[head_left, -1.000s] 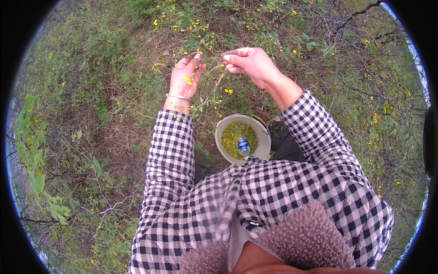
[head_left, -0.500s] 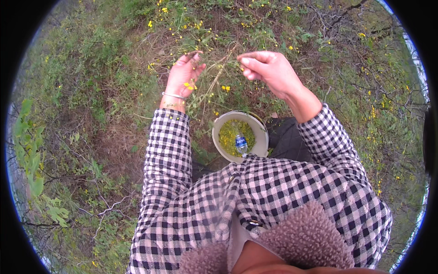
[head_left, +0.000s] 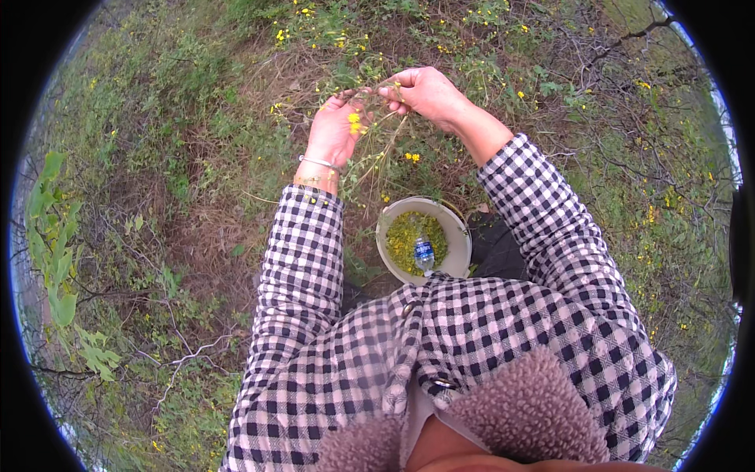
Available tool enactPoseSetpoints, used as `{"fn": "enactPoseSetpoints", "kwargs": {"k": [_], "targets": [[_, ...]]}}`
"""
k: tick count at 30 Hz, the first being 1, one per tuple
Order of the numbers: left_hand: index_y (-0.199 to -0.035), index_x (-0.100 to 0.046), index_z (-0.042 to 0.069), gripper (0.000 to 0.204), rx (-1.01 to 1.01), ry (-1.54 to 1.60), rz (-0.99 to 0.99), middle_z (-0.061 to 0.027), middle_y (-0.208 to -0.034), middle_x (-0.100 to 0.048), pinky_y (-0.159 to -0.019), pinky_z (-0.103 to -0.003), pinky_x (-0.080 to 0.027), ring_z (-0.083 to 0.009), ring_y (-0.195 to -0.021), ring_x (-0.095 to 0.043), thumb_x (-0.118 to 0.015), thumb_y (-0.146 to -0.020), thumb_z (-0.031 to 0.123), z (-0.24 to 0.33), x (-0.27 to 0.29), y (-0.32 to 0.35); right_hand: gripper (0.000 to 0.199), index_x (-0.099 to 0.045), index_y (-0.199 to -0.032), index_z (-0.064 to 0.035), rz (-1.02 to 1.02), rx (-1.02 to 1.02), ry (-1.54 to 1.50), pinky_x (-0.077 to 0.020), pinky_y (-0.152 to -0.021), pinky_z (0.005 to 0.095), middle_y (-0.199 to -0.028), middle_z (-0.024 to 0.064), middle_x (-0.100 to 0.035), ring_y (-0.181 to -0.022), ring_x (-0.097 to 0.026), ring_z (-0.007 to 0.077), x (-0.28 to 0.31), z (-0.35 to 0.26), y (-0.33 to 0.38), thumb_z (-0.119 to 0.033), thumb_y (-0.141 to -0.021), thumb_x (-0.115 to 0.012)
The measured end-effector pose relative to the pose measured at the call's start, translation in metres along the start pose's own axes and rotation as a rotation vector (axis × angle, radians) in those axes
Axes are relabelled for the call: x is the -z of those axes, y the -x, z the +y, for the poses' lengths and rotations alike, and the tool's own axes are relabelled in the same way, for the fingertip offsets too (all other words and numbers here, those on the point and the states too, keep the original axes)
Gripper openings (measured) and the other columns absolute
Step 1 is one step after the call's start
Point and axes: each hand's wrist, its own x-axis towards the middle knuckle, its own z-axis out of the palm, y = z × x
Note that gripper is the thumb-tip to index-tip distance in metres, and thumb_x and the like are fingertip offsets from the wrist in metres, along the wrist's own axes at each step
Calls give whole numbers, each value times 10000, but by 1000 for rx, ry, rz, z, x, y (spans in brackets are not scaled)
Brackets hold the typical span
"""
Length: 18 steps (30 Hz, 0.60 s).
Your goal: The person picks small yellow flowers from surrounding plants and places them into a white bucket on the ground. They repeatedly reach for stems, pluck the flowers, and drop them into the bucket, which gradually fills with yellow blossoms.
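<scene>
The checked shirt [head_left: 503, 315] looks like soft woven cloth, matt, with a nubby fleece collar [head_left: 543, 409] in dusty pink. On the left wrist sit 2 thin bangles [head_left: 318, 164], metallic and faintly shiny. The bucket [head_left: 458, 228] looks like smooth cream plastic with a dull sheen; the small bottle [head_left: 424, 253] inside it is clear glossy plastic. The flower stem [head_left: 385, 145] is thin, dry and wiry, and the ground cover [head_left: 197, 228] is rough straw and matt leaves.

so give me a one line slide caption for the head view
Left hand and right hand work a thin flowering stem with small yellow blossoms above a round pale bucket of picked greenery.
</scene>
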Motion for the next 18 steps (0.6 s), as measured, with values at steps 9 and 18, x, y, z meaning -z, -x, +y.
{"fn": "enactPoseSetpoints", "kwargs": {"k": [9,18], "targets": [[-1078,-500,43,191,-5,-107,14,-92,-1064,-609,-775,-369,-538,-204,-952,-603,-563,-905,-8,-4,-4,3,162,-684,-991,25,-3,-13,-165,-497,-571,199,-754,32,-656,-636,-592,71,1,8,1,-99,-892,-648],[-1028,-543,21,123,-93,-78,31,-72,-1009,-633,-804,-339,-545,-153,-919,-623,-590,-915,21,1,-13,2,253,-634,-1095,51,3,-78,-282,-540,-688,188,-870,49,-660,-749,-612,79,29,0,13,-113,-903,-649]]}}
